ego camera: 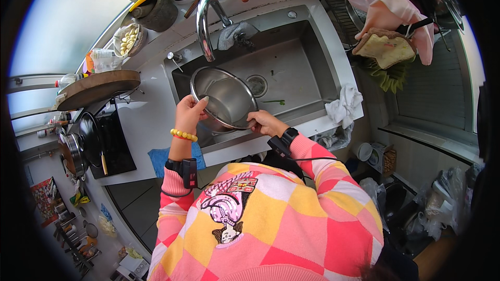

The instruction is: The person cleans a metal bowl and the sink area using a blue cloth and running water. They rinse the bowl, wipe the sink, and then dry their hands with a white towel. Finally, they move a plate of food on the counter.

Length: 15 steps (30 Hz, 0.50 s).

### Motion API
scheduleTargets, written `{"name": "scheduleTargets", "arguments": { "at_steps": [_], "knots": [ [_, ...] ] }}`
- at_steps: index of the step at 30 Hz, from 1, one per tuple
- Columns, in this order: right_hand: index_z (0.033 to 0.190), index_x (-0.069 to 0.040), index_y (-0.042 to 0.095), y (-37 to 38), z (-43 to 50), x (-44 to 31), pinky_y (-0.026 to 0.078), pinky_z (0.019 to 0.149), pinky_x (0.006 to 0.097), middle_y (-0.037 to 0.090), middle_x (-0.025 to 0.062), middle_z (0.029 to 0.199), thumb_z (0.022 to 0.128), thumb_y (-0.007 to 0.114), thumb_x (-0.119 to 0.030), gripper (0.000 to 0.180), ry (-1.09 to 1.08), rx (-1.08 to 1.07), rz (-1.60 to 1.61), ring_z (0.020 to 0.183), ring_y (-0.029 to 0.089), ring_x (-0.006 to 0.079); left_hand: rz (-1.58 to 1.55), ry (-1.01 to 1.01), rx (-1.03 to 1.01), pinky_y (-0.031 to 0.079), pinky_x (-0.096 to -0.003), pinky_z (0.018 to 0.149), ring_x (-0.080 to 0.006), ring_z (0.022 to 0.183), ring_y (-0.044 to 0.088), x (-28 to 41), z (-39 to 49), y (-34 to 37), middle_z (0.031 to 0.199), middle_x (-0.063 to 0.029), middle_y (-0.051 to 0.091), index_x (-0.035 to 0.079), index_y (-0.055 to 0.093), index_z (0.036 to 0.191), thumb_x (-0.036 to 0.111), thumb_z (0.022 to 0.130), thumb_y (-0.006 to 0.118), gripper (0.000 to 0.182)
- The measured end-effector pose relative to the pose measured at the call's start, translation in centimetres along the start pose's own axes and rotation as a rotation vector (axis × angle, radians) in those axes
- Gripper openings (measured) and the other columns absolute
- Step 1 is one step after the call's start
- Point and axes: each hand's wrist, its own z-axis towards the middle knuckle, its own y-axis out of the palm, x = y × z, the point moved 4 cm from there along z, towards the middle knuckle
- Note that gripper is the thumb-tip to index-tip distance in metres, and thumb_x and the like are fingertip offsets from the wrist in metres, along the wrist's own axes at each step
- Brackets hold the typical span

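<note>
A round stainless steel bowl point(230, 89) is held tilted over the left part of the steel sink point(297, 58). My left hand point(191, 111) grips its rim at the lower left, thumb inside. Around that wrist is a yellow bead bracelet point(183, 135). My right hand point(265, 122) pinches the rim at the lower right. The chrome faucet point(203, 27) arches above the bowl's far side. To the right of the bowl, the drain point(256, 85) and a bit of green stem point(279, 102) show on the sink floor.
A grey scouring cloth point(234, 36) hangs at the faucet base. On the sink's right front corner lies a white rag point(345, 103); a blue cloth point(158, 160) drapes over the counter edge. Left are a round wooden board point(101, 88) and a black wok point(91, 140). Behind stands a stone mortar point(158, 13).
</note>
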Motion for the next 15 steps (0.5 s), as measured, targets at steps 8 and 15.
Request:
{"name": "scheduleTargets", "arguments": {
  "at_steps": [8, 15],
  "knots": [
    [0.078, -0.006, 0.055, -0.2, 0.7, 0.4, 0.041, 0.044, 0.0225, 0.057, 0.0058, 0.061, 0.085, 0.056, -0.007, 0.007, 0.150, -0.081, 0.054, 0.049, 0.048, 0.0122, -0.023, -0.068, -0.119, 0.058, -0.0275, 0.061, -0.0086, 0.063, 0.058, 1.0, 2.2, 2.1, 0.077, -0.0004, 0.057, 0.005, 0.057, 0.089, 0.021, 0.096, 0.064, 0.019],
    [0.078, -0.006, 0.051, -0.6, 3.2, 1.7, 0.040, 0.041, 0.0204, 0.071, 0.0219, 0.092, 0.086, 0.053, -0.008, 0.008, 0.274, -0.162, 0.231, 0.044, 0.040, 0.0097, 0.100, -0.045, -0.171, 0.058, -0.0274, 0.060, -0.0103, 0.064, 0.060, 2.5, 4.8, 5.0, 0.080, -0.0029, 0.060, 0.000, 0.059, 0.093, 0.018, 0.094, 0.065, 0.019]
  ]
}}
